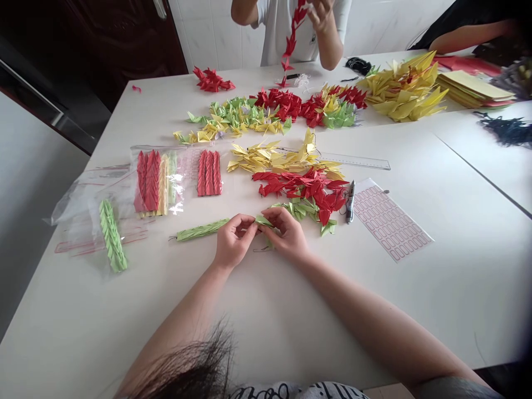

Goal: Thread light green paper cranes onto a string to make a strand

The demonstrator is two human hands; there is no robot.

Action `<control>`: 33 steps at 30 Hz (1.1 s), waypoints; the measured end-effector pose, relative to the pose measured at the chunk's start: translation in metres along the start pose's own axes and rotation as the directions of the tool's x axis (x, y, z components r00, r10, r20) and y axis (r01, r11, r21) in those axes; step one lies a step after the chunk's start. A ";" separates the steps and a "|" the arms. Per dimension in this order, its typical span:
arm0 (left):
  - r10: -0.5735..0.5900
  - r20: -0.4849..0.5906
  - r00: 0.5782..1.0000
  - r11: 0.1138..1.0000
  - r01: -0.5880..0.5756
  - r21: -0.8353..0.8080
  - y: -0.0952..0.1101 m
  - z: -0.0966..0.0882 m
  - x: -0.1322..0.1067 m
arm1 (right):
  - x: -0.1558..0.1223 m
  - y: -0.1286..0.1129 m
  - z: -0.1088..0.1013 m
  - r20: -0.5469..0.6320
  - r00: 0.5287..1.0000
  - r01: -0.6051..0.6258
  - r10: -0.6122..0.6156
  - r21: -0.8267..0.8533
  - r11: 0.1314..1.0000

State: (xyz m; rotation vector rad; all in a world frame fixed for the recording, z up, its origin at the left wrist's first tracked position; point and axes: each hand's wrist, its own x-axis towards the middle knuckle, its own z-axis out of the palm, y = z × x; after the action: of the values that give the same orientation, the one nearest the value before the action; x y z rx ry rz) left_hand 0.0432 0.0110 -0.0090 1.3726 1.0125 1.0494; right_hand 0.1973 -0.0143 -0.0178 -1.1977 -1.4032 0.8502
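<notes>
My left hand (233,243) and my right hand (287,235) meet over the table, fingertips pinched on a small green folded paper crane (263,220). From beside my left hand a flat green strand of stacked paper cranes (200,229) stretches left, a dark thread end at its tip. Just beyond my right hand lie loose green paper cranes (302,208) and a heap of red paper cranes (310,187). Under my fingers a thin wire or thread (261,250) shows on the table; the fingers hide part of the crane.
Clear plastic bags (89,191), bundled red strands (209,173) and a green strand (112,235) lie left. Yellow cranes (270,158), a ruler (361,161), a pen (351,202) and a label sheet (390,219) lie ahead and right. Across the table a person (286,33) holds up a red crane string.
</notes>
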 end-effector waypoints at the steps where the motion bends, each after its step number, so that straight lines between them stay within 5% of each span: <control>1: -0.002 -0.001 1.000 1.000 0.002 0.009 0.001 0.000 0.000 | 0.000 0.000 0.000 0.011 1.000 0.005 -0.005 -0.003 1.000; 10: -0.078 -0.086 0.993 0.994 0.071 -0.086 0.003 -0.006 0.006 | 0.000 -0.002 -0.008 0.145 0.988 -0.066 0.048 0.120 0.991; 17: -0.062 -0.158 0.985 0.992 0.044 -0.115 0.001 -0.006 0.008 | 0.003 -0.004 -0.009 0.046 0.997 -0.069 0.065 0.110 0.991; 23: -0.063 -0.182 0.981 0.984 0.031 -0.174 -0.002 -0.006 0.009 | 0.003 -0.005 -0.009 0.087 0.993 -0.092 0.075 0.208 0.974; 30: -0.078 -0.250 0.965 0.988 0.042 -0.147 -0.002 -0.006 0.009 | 0.007 -0.004 -0.012 0.219 0.947 -0.302 0.236 0.349 0.887; 33: -0.076 -0.277 0.958 0.993 0.047 -0.110 -0.002 -0.006 0.008 | 0.008 -0.002 -0.015 0.232 0.944 -0.304 0.236 0.327 0.895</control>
State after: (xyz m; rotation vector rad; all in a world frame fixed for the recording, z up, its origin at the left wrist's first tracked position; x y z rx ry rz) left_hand 0.0398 0.0203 -0.0109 1.1220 1.1828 1.2558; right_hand 0.2118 -0.0085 -0.0109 -1.0605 -1.1709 1.3844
